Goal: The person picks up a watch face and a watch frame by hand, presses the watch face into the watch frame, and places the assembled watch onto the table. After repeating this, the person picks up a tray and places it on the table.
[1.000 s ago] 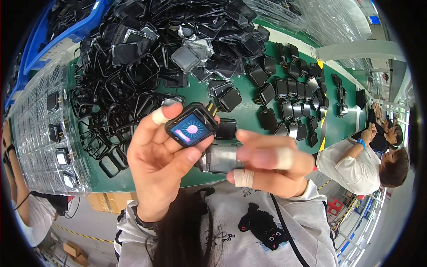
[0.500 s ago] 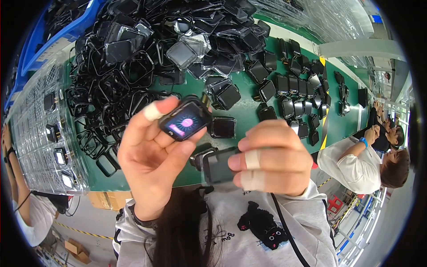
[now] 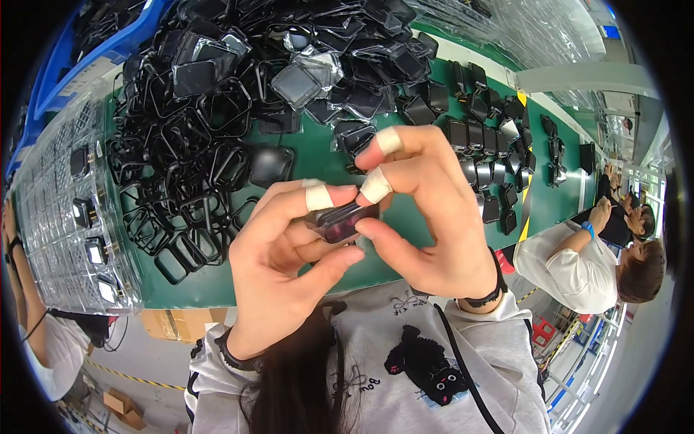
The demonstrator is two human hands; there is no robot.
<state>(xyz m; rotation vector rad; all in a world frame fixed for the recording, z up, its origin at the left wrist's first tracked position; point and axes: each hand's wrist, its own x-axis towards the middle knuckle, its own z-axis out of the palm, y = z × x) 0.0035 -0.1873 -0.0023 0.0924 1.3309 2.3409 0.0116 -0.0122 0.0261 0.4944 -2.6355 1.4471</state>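
Note:
A small, dark square smartwatch body (image 3: 345, 224) is held between my two hands over the front of the green table, tilted, with a dim reddish tint on its screen. My left hand (image 3: 271, 257) grips it from the left, index finger along its upper edge and thumb below. From the other side, my right hand (image 3: 437, 217) pinches it between thumb and fingers. White tape wraps fingertips on both hands. Beyond my left fingers lies a dark square cover (image 3: 271, 167), close to a heap of black square frames (image 3: 220, 163).
Film-wrapped dark panels (image 3: 296, 85) are heaped at the back. Several watch bodies (image 3: 483, 136) stand in rows on the right, before yellow-black tape (image 3: 530, 159). A clear plastic tray (image 3: 54, 217) and blue bin (image 3: 108, 54) are at left. People (image 3: 571, 260) sit beyond the right side.
My right hand has let go of the dark cover, which now lies by the frames, and has closed on the watch body. The watch has tilted, and its lit picture no longer shows.

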